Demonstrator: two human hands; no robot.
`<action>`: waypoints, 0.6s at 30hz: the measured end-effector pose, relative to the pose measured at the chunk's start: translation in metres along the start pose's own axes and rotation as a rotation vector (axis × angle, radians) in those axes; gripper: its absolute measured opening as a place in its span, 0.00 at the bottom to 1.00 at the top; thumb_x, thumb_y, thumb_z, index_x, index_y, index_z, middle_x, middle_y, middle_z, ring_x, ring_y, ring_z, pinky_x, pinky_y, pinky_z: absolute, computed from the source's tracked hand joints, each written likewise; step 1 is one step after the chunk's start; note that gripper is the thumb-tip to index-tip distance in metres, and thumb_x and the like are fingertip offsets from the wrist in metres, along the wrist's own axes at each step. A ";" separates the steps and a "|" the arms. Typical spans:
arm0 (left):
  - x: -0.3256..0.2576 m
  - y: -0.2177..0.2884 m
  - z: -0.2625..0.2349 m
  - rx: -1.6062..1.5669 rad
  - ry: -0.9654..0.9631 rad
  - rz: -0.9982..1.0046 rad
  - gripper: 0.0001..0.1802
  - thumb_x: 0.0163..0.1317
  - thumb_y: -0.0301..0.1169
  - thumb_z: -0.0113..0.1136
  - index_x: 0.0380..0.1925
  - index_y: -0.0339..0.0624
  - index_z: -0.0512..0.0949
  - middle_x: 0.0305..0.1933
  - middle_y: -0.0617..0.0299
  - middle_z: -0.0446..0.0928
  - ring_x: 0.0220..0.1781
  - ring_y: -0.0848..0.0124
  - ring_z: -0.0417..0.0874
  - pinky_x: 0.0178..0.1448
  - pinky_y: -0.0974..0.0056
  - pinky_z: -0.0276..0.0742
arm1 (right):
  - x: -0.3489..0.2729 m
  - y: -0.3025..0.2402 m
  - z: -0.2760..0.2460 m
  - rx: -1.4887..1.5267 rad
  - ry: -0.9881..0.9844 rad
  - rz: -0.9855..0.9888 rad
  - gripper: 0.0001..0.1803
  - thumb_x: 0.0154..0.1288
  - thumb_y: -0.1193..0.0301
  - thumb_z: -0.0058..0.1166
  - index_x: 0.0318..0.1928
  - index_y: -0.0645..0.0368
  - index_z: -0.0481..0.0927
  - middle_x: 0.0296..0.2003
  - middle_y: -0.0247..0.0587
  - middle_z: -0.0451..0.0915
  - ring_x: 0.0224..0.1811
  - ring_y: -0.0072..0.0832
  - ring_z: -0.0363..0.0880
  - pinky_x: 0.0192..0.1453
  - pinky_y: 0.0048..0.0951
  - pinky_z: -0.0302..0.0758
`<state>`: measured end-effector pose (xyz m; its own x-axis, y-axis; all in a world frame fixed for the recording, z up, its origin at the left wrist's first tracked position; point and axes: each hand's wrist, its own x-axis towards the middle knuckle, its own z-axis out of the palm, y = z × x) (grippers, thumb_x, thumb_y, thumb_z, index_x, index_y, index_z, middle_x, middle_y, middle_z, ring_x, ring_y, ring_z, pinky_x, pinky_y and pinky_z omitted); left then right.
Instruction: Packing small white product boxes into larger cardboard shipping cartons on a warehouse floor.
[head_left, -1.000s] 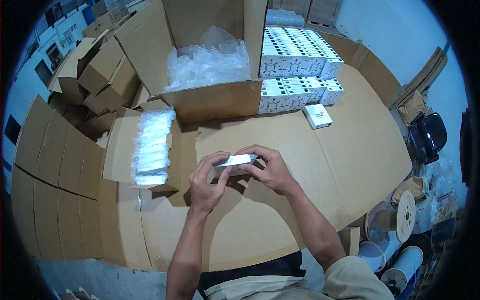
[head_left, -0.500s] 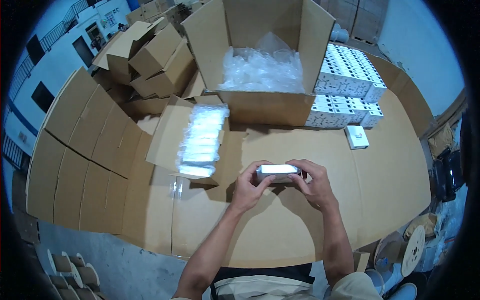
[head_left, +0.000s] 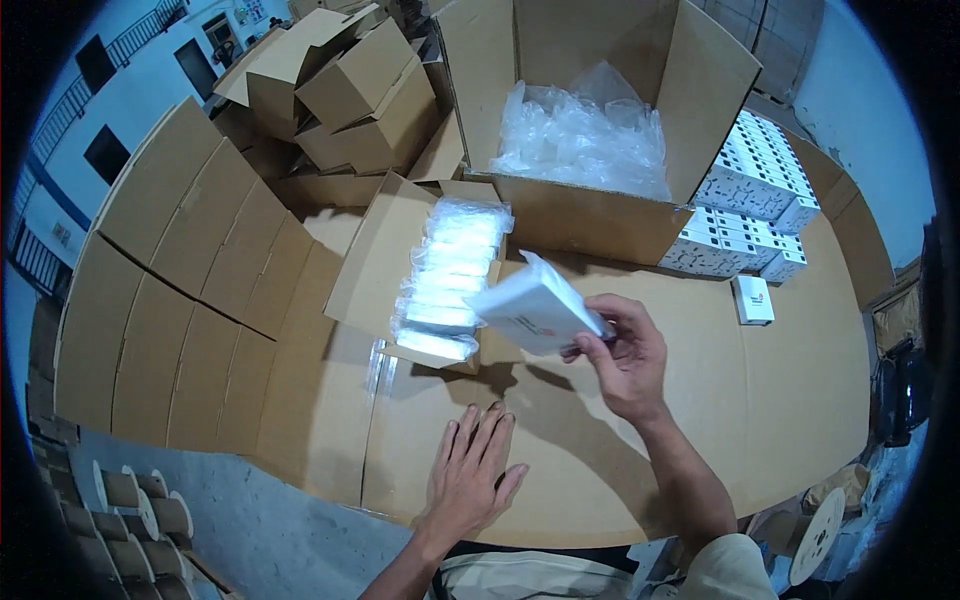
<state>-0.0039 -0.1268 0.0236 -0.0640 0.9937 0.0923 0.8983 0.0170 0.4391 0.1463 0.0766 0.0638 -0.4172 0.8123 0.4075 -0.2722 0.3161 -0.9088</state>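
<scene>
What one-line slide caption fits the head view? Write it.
Right hand lifts a small white box over the cardboard-covered table; left hand rests flat.

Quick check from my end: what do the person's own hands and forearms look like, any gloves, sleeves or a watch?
Both are bare. The left hand and right hand wear no gloves, and no ring or watch shows. The forearms are uncovered as far as the frame shows them, with no sleeve cuff in sight. Light beige clothing shows at the lower edge.
</scene>
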 end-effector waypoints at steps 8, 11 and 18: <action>-0.003 -0.002 0.001 0.029 -0.058 -0.018 0.39 0.70 0.50 0.60 0.74 0.41 0.66 0.77 0.48 0.65 0.80 0.44 0.59 0.82 0.38 0.51 | 0.018 0.018 0.064 0.131 -0.071 -0.068 0.19 0.70 0.86 0.58 0.60 0.67 0.73 0.51 0.47 0.79 0.52 0.29 0.85 0.53 0.29 0.90; -0.002 -0.003 0.001 0.017 -0.050 -0.016 0.39 0.69 0.50 0.60 0.74 0.41 0.67 0.76 0.48 0.66 0.80 0.45 0.59 0.81 0.38 0.52 | 0.020 0.027 0.065 0.106 -0.097 -0.057 0.19 0.70 0.85 0.58 0.59 0.67 0.74 0.50 0.47 0.80 0.51 0.29 0.85 0.53 0.29 0.90; -0.002 -0.004 0.001 -0.001 -0.036 -0.011 0.38 0.68 0.50 0.62 0.72 0.40 0.69 0.76 0.49 0.67 0.79 0.45 0.61 0.81 0.39 0.53 | 0.024 0.036 0.065 0.062 -0.055 -0.033 0.20 0.69 0.85 0.60 0.60 0.65 0.77 0.48 0.45 0.83 0.48 0.29 0.87 0.50 0.30 0.90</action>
<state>-0.0074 -0.1285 0.0210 -0.0581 0.9968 0.0553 0.8970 0.0278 0.4412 0.0701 0.0749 0.0470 -0.4538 0.7732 0.4429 -0.3391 0.3098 -0.8883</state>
